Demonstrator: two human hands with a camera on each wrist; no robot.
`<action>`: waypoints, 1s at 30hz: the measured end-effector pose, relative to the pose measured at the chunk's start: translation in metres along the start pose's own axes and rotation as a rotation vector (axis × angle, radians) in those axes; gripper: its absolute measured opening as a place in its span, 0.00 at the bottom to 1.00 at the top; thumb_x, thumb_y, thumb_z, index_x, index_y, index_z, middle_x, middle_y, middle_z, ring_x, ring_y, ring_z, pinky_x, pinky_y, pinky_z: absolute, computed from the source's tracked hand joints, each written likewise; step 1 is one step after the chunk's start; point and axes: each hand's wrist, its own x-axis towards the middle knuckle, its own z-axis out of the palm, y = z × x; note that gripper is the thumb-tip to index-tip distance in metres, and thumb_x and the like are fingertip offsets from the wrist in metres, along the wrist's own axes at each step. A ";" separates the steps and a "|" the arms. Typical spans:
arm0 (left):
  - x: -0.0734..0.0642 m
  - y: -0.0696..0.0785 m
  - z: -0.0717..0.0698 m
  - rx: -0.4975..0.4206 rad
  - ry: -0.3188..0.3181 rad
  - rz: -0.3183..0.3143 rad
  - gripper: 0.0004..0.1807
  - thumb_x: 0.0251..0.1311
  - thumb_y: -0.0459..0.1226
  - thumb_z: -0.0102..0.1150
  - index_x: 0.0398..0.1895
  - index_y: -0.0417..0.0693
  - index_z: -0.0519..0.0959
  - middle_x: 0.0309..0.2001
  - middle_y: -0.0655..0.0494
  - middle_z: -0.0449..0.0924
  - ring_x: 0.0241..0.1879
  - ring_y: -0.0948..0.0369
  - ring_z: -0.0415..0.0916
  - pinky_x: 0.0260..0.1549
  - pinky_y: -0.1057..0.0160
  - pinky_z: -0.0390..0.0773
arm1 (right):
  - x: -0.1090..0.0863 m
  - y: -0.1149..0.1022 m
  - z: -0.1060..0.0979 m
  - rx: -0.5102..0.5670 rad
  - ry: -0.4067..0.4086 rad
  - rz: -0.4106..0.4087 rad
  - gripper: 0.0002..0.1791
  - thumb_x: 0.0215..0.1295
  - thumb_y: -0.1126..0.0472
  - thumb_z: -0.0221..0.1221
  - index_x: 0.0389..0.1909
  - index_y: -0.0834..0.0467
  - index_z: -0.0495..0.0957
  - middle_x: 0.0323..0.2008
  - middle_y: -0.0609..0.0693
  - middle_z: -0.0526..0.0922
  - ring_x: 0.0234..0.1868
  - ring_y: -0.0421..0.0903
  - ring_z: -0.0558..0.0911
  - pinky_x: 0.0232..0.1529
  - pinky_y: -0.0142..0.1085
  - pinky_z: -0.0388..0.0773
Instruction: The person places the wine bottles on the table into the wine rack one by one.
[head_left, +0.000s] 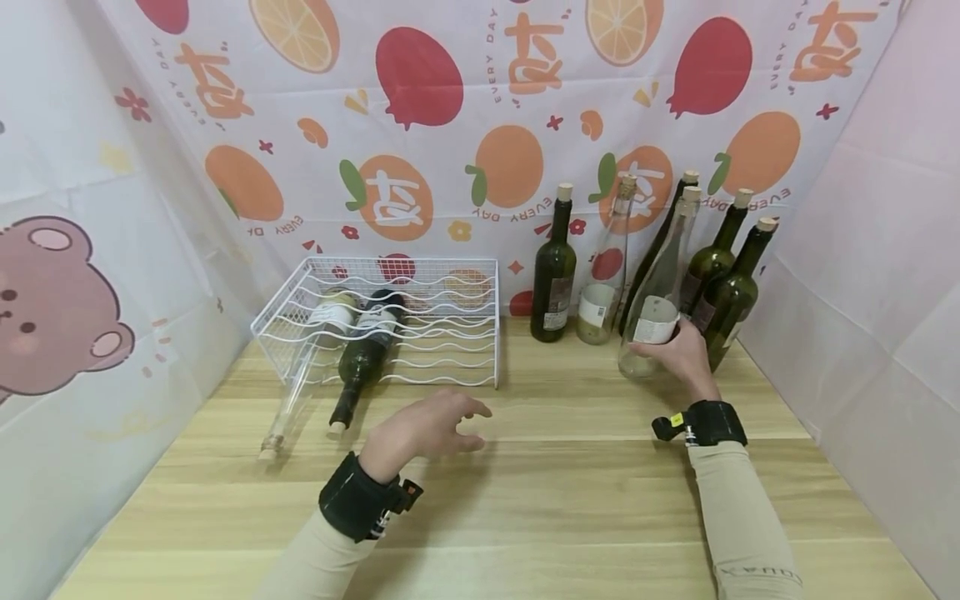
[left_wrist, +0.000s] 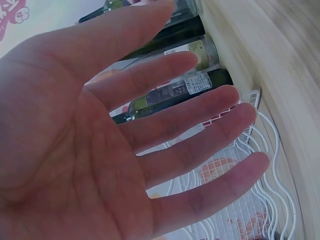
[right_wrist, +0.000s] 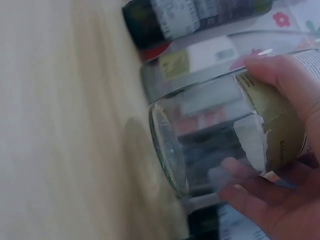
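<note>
My right hand (head_left: 682, 354) grips a clear glass wine bottle (head_left: 637, 364) around its labelled lower part, thumb on one side and fingers on the other. Its cork is in and it stands nearly upright. In the right wrist view the bottle's label (right_wrist: 277, 125) looks torn; whether its base touches the table cannot be told. Over the table, in front of the white wire rack (head_left: 497, 333), my left hand (head_left: 427, 425) holds nothing, its fingers spread and extended. Lying in that rack are a clear bottle (head_left: 296, 396) and a dark green bottle (head_left: 360, 367), corked necks toward me.
Around the gripped bottle stand a dark green bottle (head_left: 553, 287), another clear bottle (head_left: 596, 312) and several more green bottles (head_left: 731, 296). A fruit-print cloth (head_left: 450, 192) hangs behind the wooden table (head_left: 540, 500), with pale cloth walls on both sides.
</note>
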 end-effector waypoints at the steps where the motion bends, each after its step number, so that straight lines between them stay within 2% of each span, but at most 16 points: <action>1: -0.001 0.000 0.000 -0.001 0.004 -0.001 0.23 0.60 0.40 0.66 0.57 0.42 0.79 0.56 0.46 0.80 0.52 0.48 0.78 0.53 0.50 0.76 | 0.000 -0.003 0.000 0.002 0.005 -0.012 0.50 0.43 0.41 0.76 0.62 0.61 0.65 0.50 0.62 0.77 0.49 0.58 0.77 0.49 0.50 0.73; 6: -0.002 -0.001 -0.001 0.000 0.019 0.012 0.23 0.60 0.40 0.66 0.57 0.41 0.79 0.54 0.45 0.81 0.53 0.49 0.78 0.53 0.50 0.76 | -0.002 -0.021 -0.005 0.005 -0.019 -0.077 0.50 0.42 0.44 0.78 0.63 0.60 0.64 0.50 0.60 0.77 0.48 0.57 0.78 0.47 0.49 0.73; 14: -0.004 -0.001 -0.003 0.024 0.031 0.049 0.23 0.60 0.40 0.66 0.57 0.40 0.79 0.54 0.46 0.81 0.53 0.49 0.78 0.53 0.50 0.76 | -0.008 -0.056 -0.004 -0.040 -0.101 -0.192 0.45 0.40 0.46 0.79 0.61 0.56 0.72 0.47 0.58 0.81 0.44 0.55 0.80 0.43 0.49 0.76; 19: -0.004 0.000 -0.005 0.033 0.048 0.073 0.22 0.60 0.39 0.65 0.57 0.40 0.79 0.53 0.46 0.82 0.53 0.50 0.79 0.53 0.50 0.76 | -0.013 -0.070 -0.004 -0.091 -0.197 -0.253 0.44 0.38 0.46 0.79 0.59 0.53 0.73 0.45 0.55 0.83 0.41 0.53 0.81 0.40 0.47 0.76; 26: -0.007 0.006 -0.010 0.036 0.079 0.085 0.22 0.61 0.39 0.65 0.57 0.41 0.79 0.53 0.47 0.82 0.51 0.50 0.80 0.50 0.50 0.77 | -0.018 -0.085 -0.001 -0.126 -0.376 -0.370 0.41 0.34 0.57 0.80 0.57 0.53 0.77 0.44 0.52 0.84 0.41 0.50 0.80 0.42 0.46 0.76; 30: -0.010 0.012 -0.013 0.054 0.094 0.083 0.22 0.61 0.40 0.65 0.58 0.42 0.79 0.53 0.49 0.83 0.51 0.52 0.81 0.49 0.52 0.78 | -0.021 -0.091 0.004 -0.171 -0.439 -0.449 0.40 0.34 0.60 0.79 0.56 0.54 0.78 0.43 0.51 0.84 0.40 0.48 0.80 0.42 0.45 0.76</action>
